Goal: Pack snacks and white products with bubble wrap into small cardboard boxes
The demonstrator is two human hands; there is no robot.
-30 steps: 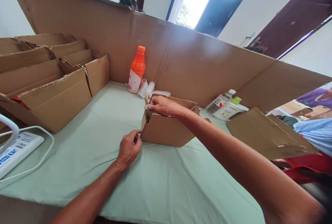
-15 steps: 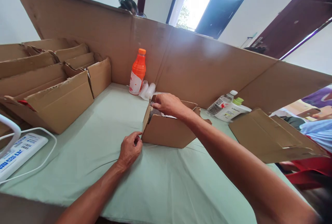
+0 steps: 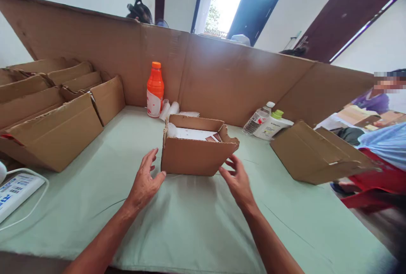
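A small open-topped cardboard box [image 3: 193,156] stands upright in front of me on the green cloth. White flat material [image 3: 196,133] and a bit of clear plastic [image 3: 171,130] show inside it. At the box's left front corner is my left hand [image 3: 146,181], fingers spread, its thumb tip close to the lower edge. My right hand [image 3: 236,181] is by the right lower corner with fingers apart and slightly curved. Whether the fingertips of either hand touch the cardboard I cannot tell. Both hands hold nothing.
Divided cardboard boxes [image 3: 57,138] stand at left, near a white power strip [image 3: 20,193]. An orange bottle [image 3: 155,92] stands by the cardboard screen [image 3: 209,75]. A clear bottle [image 3: 258,119], a white bottle [image 3: 271,127] and another cardboard box [image 3: 311,155] lie at right. People sit beyond.
My right hand has come out of the box's left end and moved down to its right lower corner. My left hand's fingers have spread. The camera view has shifted somewhat.
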